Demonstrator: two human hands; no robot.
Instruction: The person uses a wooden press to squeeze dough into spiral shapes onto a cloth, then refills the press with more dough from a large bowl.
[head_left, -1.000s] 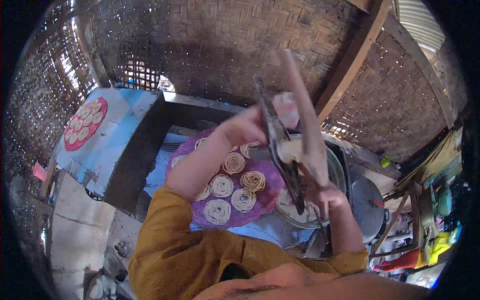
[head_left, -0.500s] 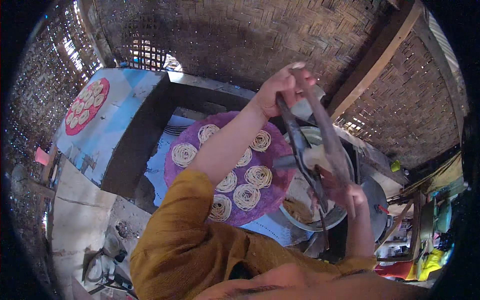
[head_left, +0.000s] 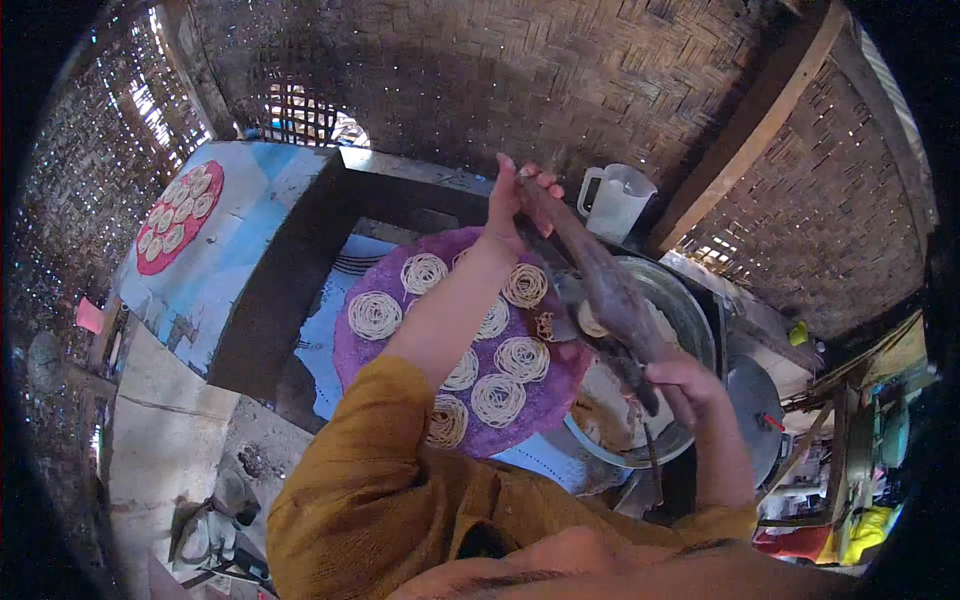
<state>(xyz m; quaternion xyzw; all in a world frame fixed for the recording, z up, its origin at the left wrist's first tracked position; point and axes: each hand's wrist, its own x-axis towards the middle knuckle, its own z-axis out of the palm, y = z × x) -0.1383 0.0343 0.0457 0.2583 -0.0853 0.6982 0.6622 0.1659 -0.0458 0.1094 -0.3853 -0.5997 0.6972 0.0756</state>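
A dark wooden press with two long handles [head_left: 610, 285] slants across the space before me. My left hand [head_left: 525, 205] is closed round its far end. My right hand [head_left: 690, 385] grips the near end. Below its middle lies the right side of a round purple mat [head_left: 450, 395], which bears several coiled nests of pale noodle strands [head_left: 500, 398]. A few strands [head_left: 545, 325] show on the mat beside the press. Under the near end stands a metal basin [head_left: 715, 330] with pale dough [head_left: 600, 395]; the press and my right hand partly cover it.
A clear plastic jug [head_left: 618, 200] stands by the woven wall behind the basin. To the left, a blue-and-white covered box [head_left: 235, 215] carries a red mat of noodle nests [head_left: 180, 215]. A round dark lid [head_left: 755, 415] lies to the right.
Both hands have swung the press leftward, from over the basin to partly above the purple mat. Its handles have come closer together. The jug is now fully in sight.
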